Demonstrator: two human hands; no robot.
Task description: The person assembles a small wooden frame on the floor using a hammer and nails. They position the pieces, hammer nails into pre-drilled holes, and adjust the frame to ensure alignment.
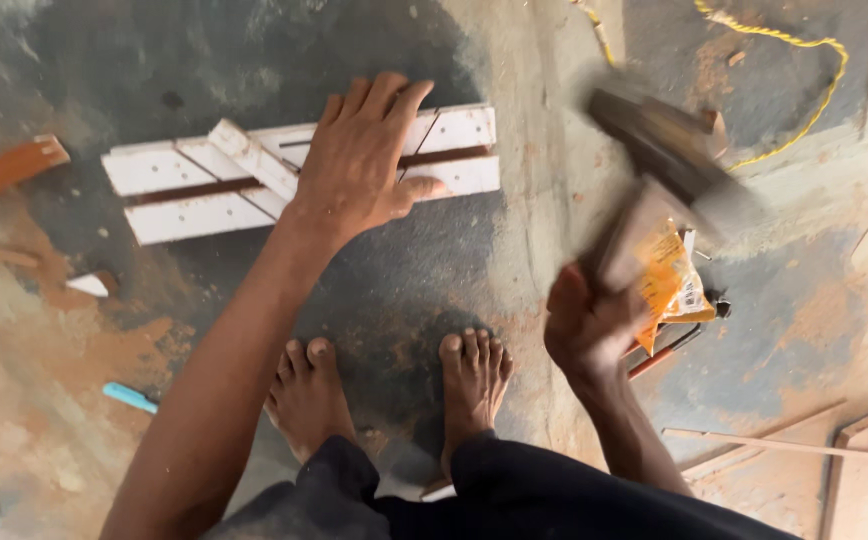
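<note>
- The left hand (359, 160) lies flat with fingers spread on a white-painted wooden slat frame (204, 180), two long strips with a dark gap between them and a short white cross-piece (252, 158) set diagonally over them; the hand presses near the frame's right half.
- The frame rests on the dusty grey concrete floor (154, 60), ahead of the person's two bare feet (394, 385).
- The right hand (584, 325) is wrapped tightly around the handle of a wooden-handled hammer with a dark metal head (669, 150), raised off to the right and blurred with motion.
- Just beside that hand lies an orange and white plastic packet (672, 285), with a thin red-handled tool (666, 352) partly under it; a yellow cord (784, 60) loops across the floor beyond.
- Loose wooden offcuts (784, 445) sit at lower right, an orange-brown wooden strip (4, 170) at far left, a small light-blue object (130, 398) near the left foot.
- Risk, as I judge it: the bracing fingers sit right on the frame, so a blow landing off its mark could hit them.
- A glancing hit could also make the unclamped frame skid on the dusty floor, or split a thin slat.
- The bare toes are near, should the hammer slip from the grip.
</note>
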